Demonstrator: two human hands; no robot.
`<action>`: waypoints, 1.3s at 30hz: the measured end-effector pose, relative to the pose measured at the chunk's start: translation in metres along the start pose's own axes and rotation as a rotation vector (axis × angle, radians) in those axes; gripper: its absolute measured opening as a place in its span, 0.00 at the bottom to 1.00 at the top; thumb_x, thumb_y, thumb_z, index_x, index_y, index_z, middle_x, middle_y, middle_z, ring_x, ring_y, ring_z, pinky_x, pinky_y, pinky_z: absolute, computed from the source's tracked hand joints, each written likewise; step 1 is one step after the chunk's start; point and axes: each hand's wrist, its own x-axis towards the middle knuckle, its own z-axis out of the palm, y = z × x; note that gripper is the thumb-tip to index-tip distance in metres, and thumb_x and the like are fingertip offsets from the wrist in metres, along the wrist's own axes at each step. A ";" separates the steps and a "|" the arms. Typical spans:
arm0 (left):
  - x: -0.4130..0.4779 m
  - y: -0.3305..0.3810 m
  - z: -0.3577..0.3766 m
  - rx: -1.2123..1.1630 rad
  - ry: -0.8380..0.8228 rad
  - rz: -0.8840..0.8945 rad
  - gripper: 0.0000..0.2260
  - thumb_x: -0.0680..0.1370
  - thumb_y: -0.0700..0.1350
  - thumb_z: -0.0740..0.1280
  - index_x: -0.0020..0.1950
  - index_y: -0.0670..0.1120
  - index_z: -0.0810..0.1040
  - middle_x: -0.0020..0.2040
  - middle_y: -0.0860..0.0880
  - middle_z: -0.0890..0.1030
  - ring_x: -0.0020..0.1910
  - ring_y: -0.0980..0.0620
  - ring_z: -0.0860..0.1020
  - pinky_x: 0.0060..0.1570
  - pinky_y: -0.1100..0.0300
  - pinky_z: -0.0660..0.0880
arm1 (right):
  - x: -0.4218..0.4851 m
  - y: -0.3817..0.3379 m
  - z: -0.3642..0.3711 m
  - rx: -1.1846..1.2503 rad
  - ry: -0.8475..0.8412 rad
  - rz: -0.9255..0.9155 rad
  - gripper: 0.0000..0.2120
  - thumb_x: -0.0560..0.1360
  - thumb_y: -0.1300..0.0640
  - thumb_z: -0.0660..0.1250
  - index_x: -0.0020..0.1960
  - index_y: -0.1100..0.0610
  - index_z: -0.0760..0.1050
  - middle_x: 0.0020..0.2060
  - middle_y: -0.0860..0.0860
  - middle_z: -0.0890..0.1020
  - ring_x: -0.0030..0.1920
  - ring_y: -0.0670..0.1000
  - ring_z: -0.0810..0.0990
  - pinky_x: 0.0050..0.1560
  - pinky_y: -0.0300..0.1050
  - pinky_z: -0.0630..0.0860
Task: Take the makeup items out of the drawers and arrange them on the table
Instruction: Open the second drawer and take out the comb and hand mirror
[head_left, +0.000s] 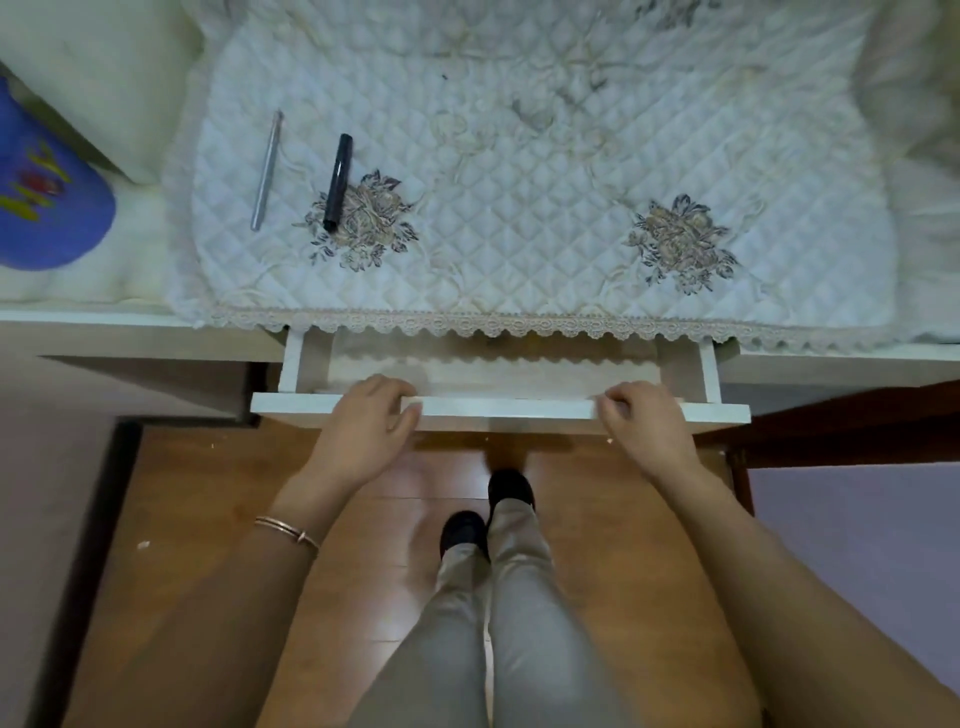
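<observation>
1. Far from you: white table under a quilted, lace-edged cloth.
2. Near you: glossy wooden floor.
3. Left: blue cushion.
4. Right: dark wooden furniture.

Both hands on drawer front

Two slim makeup sticks lie at ten o'clock: one silver pencil, one black tube. One open drawer; two embroidered flowers.
</observation>
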 end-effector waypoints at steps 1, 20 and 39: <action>0.000 0.000 0.002 -0.020 0.001 -0.007 0.12 0.78 0.47 0.61 0.57 0.42 0.76 0.52 0.43 0.77 0.54 0.44 0.74 0.55 0.53 0.69 | -0.002 0.003 0.004 -0.009 -0.011 -0.006 0.12 0.75 0.57 0.61 0.51 0.62 0.79 0.50 0.60 0.82 0.53 0.61 0.76 0.53 0.52 0.73; -0.117 -0.005 0.051 0.037 -0.106 -0.175 0.21 0.79 0.51 0.57 0.25 0.50 0.62 0.25 0.51 0.65 0.27 0.57 0.65 0.27 0.64 0.59 | -0.139 0.031 0.035 0.025 -0.161 0.135 0.21 0.76 0.52 0.61 0.25 0.52 0.62 0.25 0.48 0.69 0.31 0.49 0.69 0.35 0.44 0.65; -0.054 0.032 0.099 -0.147 -0.234 -0.408 0.14 0.76 0.48 0.63 0.58 0.43 0.72 0.54 0.45 0.76 0.54 0.45 0.75 0.50 0.57 0.71 | -0.078 -0.008 0.068 0.186 -0.367 0.186 0.11 0.72 0.56 0.64 0.53 0.58 0.76 0.50 0.54 0.79 0.51 0.53 0.77 0.49 0.44 0.71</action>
